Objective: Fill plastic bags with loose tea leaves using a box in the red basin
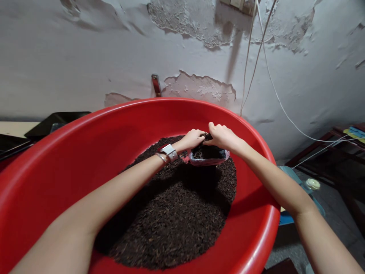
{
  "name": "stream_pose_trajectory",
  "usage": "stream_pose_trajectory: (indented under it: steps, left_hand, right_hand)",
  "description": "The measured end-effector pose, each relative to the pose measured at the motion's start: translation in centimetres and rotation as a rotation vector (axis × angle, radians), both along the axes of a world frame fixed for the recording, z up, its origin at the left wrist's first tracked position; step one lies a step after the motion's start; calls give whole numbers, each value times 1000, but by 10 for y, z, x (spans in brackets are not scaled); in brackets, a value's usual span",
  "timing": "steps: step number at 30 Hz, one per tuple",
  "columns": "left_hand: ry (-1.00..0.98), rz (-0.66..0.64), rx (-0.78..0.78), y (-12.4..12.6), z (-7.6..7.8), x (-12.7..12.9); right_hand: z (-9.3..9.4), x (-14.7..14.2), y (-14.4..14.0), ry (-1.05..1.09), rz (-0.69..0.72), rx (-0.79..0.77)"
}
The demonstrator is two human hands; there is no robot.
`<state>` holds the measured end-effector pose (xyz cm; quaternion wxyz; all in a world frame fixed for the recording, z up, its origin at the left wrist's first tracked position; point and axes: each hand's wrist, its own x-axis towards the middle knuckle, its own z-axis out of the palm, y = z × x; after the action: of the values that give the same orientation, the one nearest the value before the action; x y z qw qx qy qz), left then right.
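My left hand, with a pale watch at its wrist, is closed on a dark clump that looks like pressed tea leaves. Closed on the same clump from the other side is my right hand, thumb and fingers bent. Just below both hands is a clear plastic bag with its mouth open and dark shreds inside. A heap of loose dark shreds, like dried tea leaves, covers the bottom of a big red tub. The hidden fingertips and the clump's lower side cannot be made out.
The tub's high rim runs around my arms. Behind it is a wall with peeling paint and hanging white cables. Black trays stand at the left. A blue plastic container and a dark wooden rack are at the right.
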<state>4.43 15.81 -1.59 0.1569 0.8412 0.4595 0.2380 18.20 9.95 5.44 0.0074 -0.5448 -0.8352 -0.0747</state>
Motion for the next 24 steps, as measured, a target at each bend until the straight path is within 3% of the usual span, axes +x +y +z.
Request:
stream_pose_trajectory:
  steps: [12, 24]
  left_hand:
    - [-187, 76, -114, -19, 9, 3]
    - [-182, 110, -135, -18, 8, 3]
  right_hand:
    - [-4, 3, 8, 60, 30, 42]
    - [1, 3, 5, 170, 33, 122]
